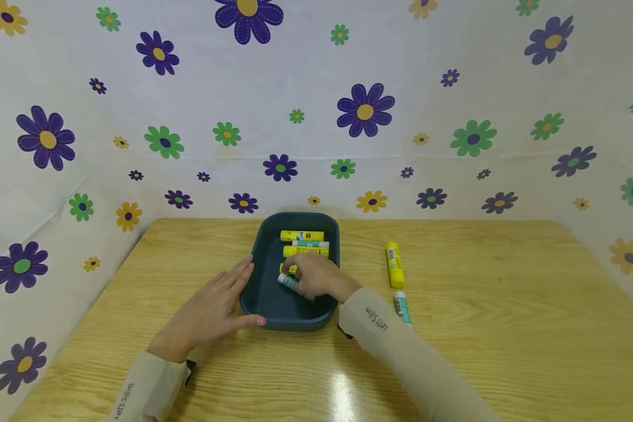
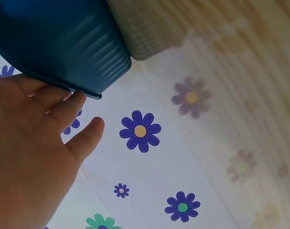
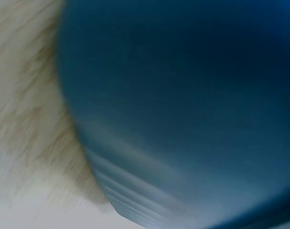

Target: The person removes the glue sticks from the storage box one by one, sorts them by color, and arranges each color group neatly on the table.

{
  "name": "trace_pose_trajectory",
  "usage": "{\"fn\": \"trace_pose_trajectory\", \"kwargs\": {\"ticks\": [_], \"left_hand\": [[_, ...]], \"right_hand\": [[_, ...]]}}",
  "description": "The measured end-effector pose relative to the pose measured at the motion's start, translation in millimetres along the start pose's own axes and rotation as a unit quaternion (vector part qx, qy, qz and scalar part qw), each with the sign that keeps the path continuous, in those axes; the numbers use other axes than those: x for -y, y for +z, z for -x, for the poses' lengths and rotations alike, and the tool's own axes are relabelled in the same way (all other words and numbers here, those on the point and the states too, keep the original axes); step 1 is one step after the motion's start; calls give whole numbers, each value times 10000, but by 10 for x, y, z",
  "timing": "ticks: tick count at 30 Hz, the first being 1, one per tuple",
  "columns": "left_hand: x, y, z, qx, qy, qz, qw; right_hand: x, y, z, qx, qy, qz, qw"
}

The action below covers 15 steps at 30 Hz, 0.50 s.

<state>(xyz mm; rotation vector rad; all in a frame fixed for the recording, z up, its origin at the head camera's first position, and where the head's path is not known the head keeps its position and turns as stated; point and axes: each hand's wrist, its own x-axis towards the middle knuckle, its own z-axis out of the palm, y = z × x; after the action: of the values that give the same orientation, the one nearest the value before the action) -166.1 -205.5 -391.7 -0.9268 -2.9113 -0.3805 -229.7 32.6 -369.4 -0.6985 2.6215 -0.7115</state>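
Note:
A dark blue plastic bin [image 1: 290, 324] holds several glue sticks lying sideways: yellow ones, such as the yellow glue stick [image 1: 302, 235] at the back, and white-and-teal ones. My right hand [image 1: 319, 274] reaches over the bin's right side with curled fingers and holds a white-and-teal glue stick [image 1: 288, 282] low inside. A yellow glue stick [image 1: 284, 269] lies just behind it, partly covered by the fingers. My left hand [image 1: 211, 308] rests against the bin's left rim, fingers fairly straight and thumb at the near corner. The right wrist view shows only the bin's outer wall [image 3: 173, 119], blurred.
Right of the bin, a yellow glue stick [image 1: 395, 265] lies on the wooden table [image 1: 506, 328]. Nearer, another white-and-teal glue stick [image 1: 402, 307] is partly hidden by my right sleeve. A flower-printed cloth [image 1: 306, 140] hangs behind the table and along its sides.

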Motion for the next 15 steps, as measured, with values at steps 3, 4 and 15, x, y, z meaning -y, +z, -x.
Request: {"fn": "trace_pose_trajectory", "kwargs": {"ticks": [3,4,15], "left_hand": [[8,10,-3,-51,82,-15,10000],[12,13,-3,-58,97,-18,9999],[19,17,-6,-49,82,58,9999]], "right_hand": [[-21,-45,-10,1,-62,-588,9983],[-24,-60,-11,-3,-65,-743,9972],[-50,-200,54,-254,246,-2181,9753]]}}
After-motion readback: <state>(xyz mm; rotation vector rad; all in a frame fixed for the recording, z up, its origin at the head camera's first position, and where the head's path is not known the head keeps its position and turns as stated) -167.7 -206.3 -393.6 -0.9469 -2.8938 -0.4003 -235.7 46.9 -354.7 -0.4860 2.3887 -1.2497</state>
